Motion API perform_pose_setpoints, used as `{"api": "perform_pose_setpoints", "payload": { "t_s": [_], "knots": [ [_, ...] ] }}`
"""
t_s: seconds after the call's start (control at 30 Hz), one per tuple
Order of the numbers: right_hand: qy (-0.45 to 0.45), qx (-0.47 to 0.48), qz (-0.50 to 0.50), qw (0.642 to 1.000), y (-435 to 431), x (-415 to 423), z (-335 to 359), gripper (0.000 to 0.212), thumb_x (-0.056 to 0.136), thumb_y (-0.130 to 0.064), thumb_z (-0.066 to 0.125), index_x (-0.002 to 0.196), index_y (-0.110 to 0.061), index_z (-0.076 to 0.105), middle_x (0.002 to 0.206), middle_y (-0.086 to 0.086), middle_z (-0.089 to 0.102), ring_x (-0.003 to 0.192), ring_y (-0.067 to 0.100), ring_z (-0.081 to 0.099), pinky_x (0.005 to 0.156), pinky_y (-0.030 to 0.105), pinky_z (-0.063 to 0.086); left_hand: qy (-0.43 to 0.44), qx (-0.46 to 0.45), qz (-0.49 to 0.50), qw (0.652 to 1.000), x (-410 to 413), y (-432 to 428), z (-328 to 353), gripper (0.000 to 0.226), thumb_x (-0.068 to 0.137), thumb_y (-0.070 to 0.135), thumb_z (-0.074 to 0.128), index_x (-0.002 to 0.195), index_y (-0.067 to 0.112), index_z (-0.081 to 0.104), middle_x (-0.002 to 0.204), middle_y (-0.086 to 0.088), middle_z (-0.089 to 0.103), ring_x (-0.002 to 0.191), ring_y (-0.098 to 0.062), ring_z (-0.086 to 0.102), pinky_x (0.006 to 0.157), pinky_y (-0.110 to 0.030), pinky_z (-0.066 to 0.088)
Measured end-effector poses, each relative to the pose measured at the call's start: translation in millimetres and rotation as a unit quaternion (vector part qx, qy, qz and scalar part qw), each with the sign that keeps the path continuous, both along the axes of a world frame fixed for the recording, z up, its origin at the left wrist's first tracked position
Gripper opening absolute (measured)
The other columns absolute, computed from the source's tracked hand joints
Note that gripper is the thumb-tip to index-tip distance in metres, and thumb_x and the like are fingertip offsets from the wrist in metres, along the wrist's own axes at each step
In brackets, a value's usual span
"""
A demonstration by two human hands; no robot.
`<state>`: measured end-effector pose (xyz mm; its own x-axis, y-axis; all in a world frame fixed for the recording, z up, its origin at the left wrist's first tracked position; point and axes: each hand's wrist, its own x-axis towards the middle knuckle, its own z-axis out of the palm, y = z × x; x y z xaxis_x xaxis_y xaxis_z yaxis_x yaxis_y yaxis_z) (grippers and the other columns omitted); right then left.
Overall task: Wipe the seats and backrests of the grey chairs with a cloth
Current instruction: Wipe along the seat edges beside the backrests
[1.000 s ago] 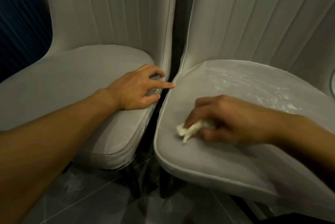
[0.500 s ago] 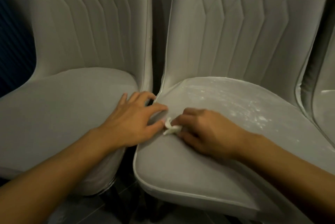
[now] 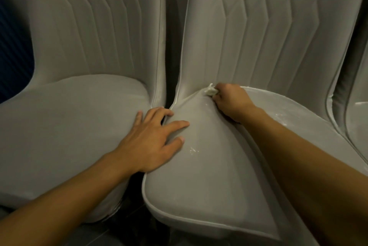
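Two grey padded chairs stand side by side. My right hand (image 3: 231,101) grips a small crumpled white cloth (image 3: 210,91) and presses it into the crease where the right chair's seat (image 3: 209,176) meets its backrest (image 3: 268,33), at the seat's back left corner. My left hand (image 3: 153,142) lies flat with spread fingers across the gap, its palm on the left chair's seat (image 3: 65,126) and its fingertips on the right seat's edge. White streaks and crumbs mark the right seat.
The left chair's backrest (image 3: 95,23) rises behind its seat. A third grey chair (image 3: 356,106) shows at the right edge. A dark wall (image 3: 12,46) lies at far left and dark floor (image 3: 127,229) below the seats.
My right hand has carried the cloth from the seat's left front edge back to the crease under the backrest. My left hand stayed on the gap between the seats; the view moved closer.
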<state>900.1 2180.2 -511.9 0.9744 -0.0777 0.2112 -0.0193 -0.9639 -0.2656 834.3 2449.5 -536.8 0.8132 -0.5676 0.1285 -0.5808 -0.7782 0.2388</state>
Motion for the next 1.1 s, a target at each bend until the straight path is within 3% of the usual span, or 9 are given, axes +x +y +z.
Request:
{"api": "perform_pose_setpoints", "payload": {
  "t_s": [0.23,0.3,0.4,0.5,0.7,0.83,0.97,1.03,1.1],
  "knots": [
    [0.102,0.014,0.222,0.97,25.4,-39.7,29.9,0.026,0.094,-0.036,0.062,0.118,-0.027,0.068,0.106,-0.01,0.065,0.094,0.012,0.059,0.085,0.027,0.046,0.002,-0.016,0.002,1.0,-1.5,0.6,0.5,0.062,0.092,0.064,0.013,0.148,0.054,0.037,0.154,0.011,0.029,0.147,-0.011,0.017,0.122,-0.06,0.011],
    [0.109,0.012,0.198,0.974,9.8,-30.8,35.6,0.028,0.094,-0.035,0.063,0.117,-0.022,0.068,0.107,-0.003,0.068,0.093,0.015,0.06,0.083,0.029,0.046,0.006,0.0,-0.002,1.0,-1.3,-0.1,1.0,0.064,0.091,0.064,0.009,0.15,0.056,0.033,0.156,0.01,0.025,0.149,-0.013,0.014,0.122,-0.062,0.008],
    [0.033,0.006,0.068,0.997,-12.3,3.8,22.3,0.022,0.094,-0.028,0.06,0.11,-0.014,0.068,0.11,0.011,0.068,0.1,0.029,0.06,0.076,0.027,0.036,0.014,-0.002,-0.001,1.0,-0.9,-1.2,1.1,0.063,0.091,0.064,0.008,0.15,0.057,0.03,0.157,0.011,0.024,0.15,-0.013,0.012,0.123,-0.062,0.005],
    [0.001,0.007,-0.012,1.0,-1.6,29.7,4.2,0.024,0.095,-0.023,0.055,0.114,-0.015,0.067,0.116,0.016,0.067,0.106,0.037,0.06,0.081,0.032,0.041,0.007,-0.012,0.0,1.0,-0.3,-1.7,0.4,0.059,0.094,0.063,0.012,0.148,0.056,0.033,0.155,0.011,0.027,0.148,-0.012,0.016,0.123,-0.062,0.007],
    [0.028,0.015,0.15,0.988,42.4,9.0,8.2,0.025,0.098,-0.03,0.055,0.114,-0.016,0.068,0.111,0.008,0.068,0.097,0.025,0.062,0.092,0.041,0.05,-0.011,-0.06,0.01,0.998,-0.6,-2.3,-1.4,0.043,0.098,0.051,0.026,0.136,0.044,0.044,0.141,0.015,0.04,0.136,-0.009,0.03,0.119,-0.058,0.021],
    [0.057,-0.002,0.264,0.963,45.4,-45.7,24.0,0.022,0.096,-0.032,0.06,0.117,-0.027,0.067,0.103,-0.01,0.064,0.085,0.006,0.057,0.076,0.015,0.043,-0.021,-0.081,0.022,0.996,-0.8,-1.8,-2.6,0.035,0.096,0.041,0.032,0.128,0.032,0.043,0.133,0.01,0.047,0.127,-0.011,0.037,0.114,-0.054,0.03],
    [0.071,0.024,0.35,0.934,54.6,-109.7,23.9,0.022,0.095,-0.032,0.062,0.116,-0.029,0.067,0.099,-0.009,0.063,0.087,0.008,0.058,0.081,0.027,0.048,-0.021,-0.079,0.015,0.997,0.9,0.6,-4.7,0.04,0.093,0.035,0.032,0.13,0.032,0.045,0.137,0.009,0.048,0.133,-0.013,0.035,0.115,-0.054,0.029],
    [0.087,0.049,0.389,0.916,56.8,-129.8,23.6,0.023,0.096,-0.032,0.062,0.118,-0.028,0.066,0.102,-0.009,0.063,0.091,0.008,0.06,0.084,0.026,0.049,-0.02,-0.078,0.005,0.997,1.6,1.3,-5.4,0.046,0.09,0.038,0.027,0.131,0.033,0.047,0.14,0.011,0.047,0.139,-0.013,0.033,0.116,-0.055,0.027],
    [0.076,0.028,0.387,0.919,49.7,-130.2,25.7,0.024,0.098,-0.033,0.056,0.12,-0.029,0.064,0.105,-0.008,0.062,0.092,0.009,0.061,0.085,0.029,0.05,-0.025,-0.078,-0.001,0.997,2.0,1.2,-6.2,0.046,0.089,0.038,0.027,0.129,0.034,0.049,0.139,0.013,0.047,0.137,-0.013,0.035,0.115,-0.055,0.029]
  ]
}}
